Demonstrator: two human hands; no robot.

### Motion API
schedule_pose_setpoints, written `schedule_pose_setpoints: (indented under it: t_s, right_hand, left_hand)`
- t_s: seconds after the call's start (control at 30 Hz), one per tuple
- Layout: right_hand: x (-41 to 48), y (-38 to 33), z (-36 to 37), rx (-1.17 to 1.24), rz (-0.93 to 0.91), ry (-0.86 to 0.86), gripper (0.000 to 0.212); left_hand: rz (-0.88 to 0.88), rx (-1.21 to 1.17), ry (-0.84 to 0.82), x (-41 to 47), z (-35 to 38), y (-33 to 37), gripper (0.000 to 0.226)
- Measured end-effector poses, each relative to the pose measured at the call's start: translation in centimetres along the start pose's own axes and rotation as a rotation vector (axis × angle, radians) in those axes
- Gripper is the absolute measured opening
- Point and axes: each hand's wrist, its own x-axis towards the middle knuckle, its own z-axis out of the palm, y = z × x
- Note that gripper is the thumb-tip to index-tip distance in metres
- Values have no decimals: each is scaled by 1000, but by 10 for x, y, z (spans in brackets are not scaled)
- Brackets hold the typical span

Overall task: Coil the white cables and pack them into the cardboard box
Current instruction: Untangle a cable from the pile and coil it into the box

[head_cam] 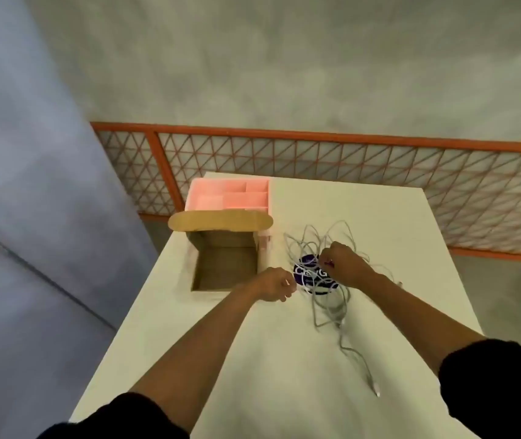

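Left hand (273, 285): fingers curled in, tips apparently pinching one thin strand, though blur kept that from being certain
Right hand (343, 264): knuckles up, fingers hooked down into the tangle and gripping a strand there
White cables (329, 307): a loose, uncoiled heap directly under the right hand, loops fanning out beyond its knuckles and just right of the left hand
Loose tail: one strand ran from below the right wrist back toward the person, long axis near-to-far, its plug end (377, 391) well apart from both hands
Cardboard box (221, 239): open, flap up, immediately left of the left hand, so that hand was the nearer one for packing
Dark round disc (306, 274): lay between the two hands, under the strands
Pink divided tray (230, 194): beyond the box, far side of the left hand
Call: nothing coiled yet; the heap sat on the right hand's side, the box on the left's, so any coil would have to travel leftward
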Motion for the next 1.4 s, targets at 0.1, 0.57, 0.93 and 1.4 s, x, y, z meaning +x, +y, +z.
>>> schedule_pose_setpoints:
  t_s: [0.1,0.57,0.93,1.4]
  right_hand:
    - [-13,6,11,3,-7,17,19]
    - [-24,17,27,-30,4,-82,12]
    - [-19,18,-17,47,50,-179,12]
    - [-34,-8,-13,-79,174,-257,28]
  left_hand:
    - [-60,-3,-12,7,22,-4,23]
    - [-565,-830,-66,24,98,11,18]
    - [-521,-805,21,1,45,15,17]
    - [-97,-465,116,-55,-4,39,33]
